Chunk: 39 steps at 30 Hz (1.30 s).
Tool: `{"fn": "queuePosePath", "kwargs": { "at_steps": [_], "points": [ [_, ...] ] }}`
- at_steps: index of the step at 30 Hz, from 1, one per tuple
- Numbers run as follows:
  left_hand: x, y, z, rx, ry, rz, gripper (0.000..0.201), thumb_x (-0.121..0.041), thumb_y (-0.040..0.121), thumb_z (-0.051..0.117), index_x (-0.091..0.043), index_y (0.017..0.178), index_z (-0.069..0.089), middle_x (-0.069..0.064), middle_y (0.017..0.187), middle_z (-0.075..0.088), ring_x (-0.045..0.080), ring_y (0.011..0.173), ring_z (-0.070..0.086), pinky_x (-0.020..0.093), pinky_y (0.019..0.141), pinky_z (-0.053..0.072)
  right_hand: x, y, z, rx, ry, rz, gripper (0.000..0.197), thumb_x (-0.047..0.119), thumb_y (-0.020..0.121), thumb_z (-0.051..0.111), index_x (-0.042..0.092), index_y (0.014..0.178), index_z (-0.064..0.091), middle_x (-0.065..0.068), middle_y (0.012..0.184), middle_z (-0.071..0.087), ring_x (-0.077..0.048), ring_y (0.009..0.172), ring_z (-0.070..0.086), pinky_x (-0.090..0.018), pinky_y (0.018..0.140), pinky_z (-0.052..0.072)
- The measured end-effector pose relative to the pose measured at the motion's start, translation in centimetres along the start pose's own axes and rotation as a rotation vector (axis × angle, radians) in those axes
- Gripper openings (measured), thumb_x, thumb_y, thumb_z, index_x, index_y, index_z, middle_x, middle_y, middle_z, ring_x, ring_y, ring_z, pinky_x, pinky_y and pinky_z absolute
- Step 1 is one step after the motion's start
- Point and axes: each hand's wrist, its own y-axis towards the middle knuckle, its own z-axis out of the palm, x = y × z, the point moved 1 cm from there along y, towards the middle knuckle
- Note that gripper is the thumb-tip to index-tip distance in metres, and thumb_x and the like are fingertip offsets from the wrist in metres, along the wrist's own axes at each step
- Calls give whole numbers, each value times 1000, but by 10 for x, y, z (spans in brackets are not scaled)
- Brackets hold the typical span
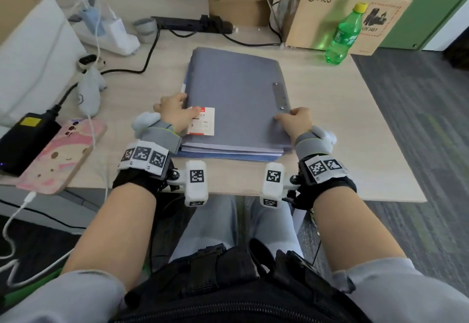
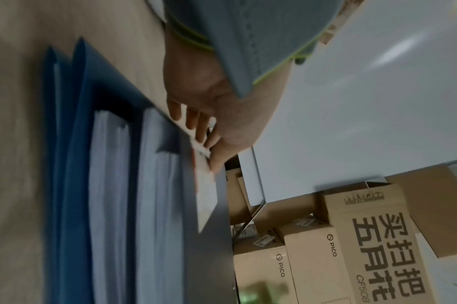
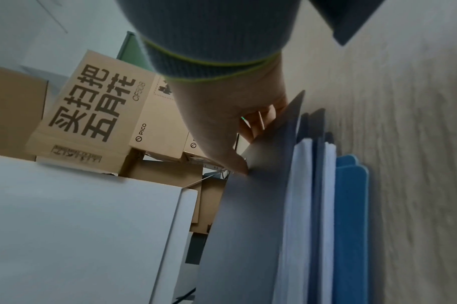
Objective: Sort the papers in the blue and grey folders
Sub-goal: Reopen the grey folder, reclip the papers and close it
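Note:
A grey folder point(image 1: 236, 94) lies on a blue folder point(image 1: 228, 157) in the middle of the desk, with white papers point(image 1: 228, 149) showing at their near edges. My left hand point(image 1: 175, 112) pinches the grey folder's left near edge, thumb on its white and red label point(image 1: 203, 122). My right hand point(image 1: 295, 119) pinches the right near corner, thumb on top. In the right wrist view my right hand's fingers point(image 3: 258, 121) sit under the slightly raised grey cover point(image 3: 248, 226), above the papers point(image 3: 297, 205) and the blue folder point(image 3: 349, 226). The left wrist view shows my left hand point(image 2: 209, 115) at the label point(image 2: 205, 195).
A green bottle point(image 1: 346, 34) and cardboard boxes point(image 1: 330, 18) stand at the back right. A phone in a pink case point(image 1: 58, 155), a black power brick point(image 1: 22, 140), a white controller point(image 1: 88, 89), cables and a power strip point(image 1: 109, 33) fill the left side. The desk's near edge point(image 1: 228, 188) is close to the folders.

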Motion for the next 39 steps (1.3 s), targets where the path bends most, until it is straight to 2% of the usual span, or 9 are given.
{"fn": "queuePosePath", "kwargs": {
  "at_steps": [5, 10, 14, 16, 20, 27, 31, 34, 39],
  "points": [
    [1, 22, -2, 76, 28, -125, 75, -45, 84, 60, -1, 139, 33, 15, 145, 40, 32, 132, 40, 35, 106, 33, 10, 6, 0, 30, -113, -18, 36, 38, 71, 66, 13, 96, 62, -7, 87, 63, -27, 79, 60, -32, 72, 48],
    [-6, 37, -7, 43, -107, -200, 65, -52, 78, 65, 1, 117, 59, 13, 99, 60, 27, 88, 55, 33, 78, 39, 10, 12, 3, 53, -87, 2, 66, 47, 54, 73, 5, 104, 64, -10, 92, 68, -25, 80, 63, -33, 73, 50],
    [-10, 41, -8, 70, -163, -246, 63, -53, 72, 70, -7, 113, 59, 9, 98, 63, 23, 85, 55, 31, 77, 42, 6, 20, 9, 53, -64, 17, 83, 54, 36, 71, 6, 104, 65, -12, 100, 70, -30, 91, 68, -43, 83, 56],
    [-12, 39, -6, 104, -281, -294, 55, -49, 67, 75, -9, 101, 60, 4, 77, 66, 20, 70, 62, 29, 66, 48, 2, 28, 10, 49, -69, 31, 88, 58, 29, 70, 10, 103, 65, -10, 98, 70, -30, 90, 68, -45, 84, 56],
    [-12, 37, -3, 231, -477, -320, 39, -38, 56, 82, -15, 82, 64, 7, 63, 70, 27, 65, 70, 45, 70, 59, 9, 17, 5, 68, -66, 64, 83, 53, 40, 70, 13, 111, 57, -7, 100, 66, -30, 90, 63, -45, 88, 52],
    [-30, 21, -6, 45, -674, 18, 34, -8, 70, 76, -5, 102, 64, 5, 86, 69, 18, 73, 67, 27, 67, 57, 19, 8, -1, 22, 170, 20, 89, 64, 53, 71, 14, 122, 46, -7, 122, 54, -28, 110, 54, -43, 100, 42],
    [-43, 17, -15, 4, -778, 268, 39, 2, 65, 76, -11, 96, 54, 2, 87, 65, 7, 70, 66, 22, 64, 56, 38, 11, -20, -18, 425, -109, 46, 44, 69, 79, 19, 91, 46, 9, 85, 53, -12, 84, 53, -24, 77, 41],
    [-46, 16, -21, 10, -775, 420, 50, -5, 60, 74, -18, 100, 47, 3, 96, 62, 10, 82, 65, 26, 73, 57, 48, 7, -29, -66, 498, -227, 42, 38, 66, 83, 21, 72, 45, 7, 73, 49, -10, 69, 49, -21, 66, 38],
    [-49, 20, -23, 1, -645, 521, 71, -11, 56, 76, -18, 116, 38, 0, 115, 55, 2, 102, 56, 15, 88, 47, 49, -8, -33, -135, 603, -396, 44, 24, 63, 86, 15, 99, 61, 3, 94, 67, -9, 83, 65, -15, 71, 50]
  ]
}}
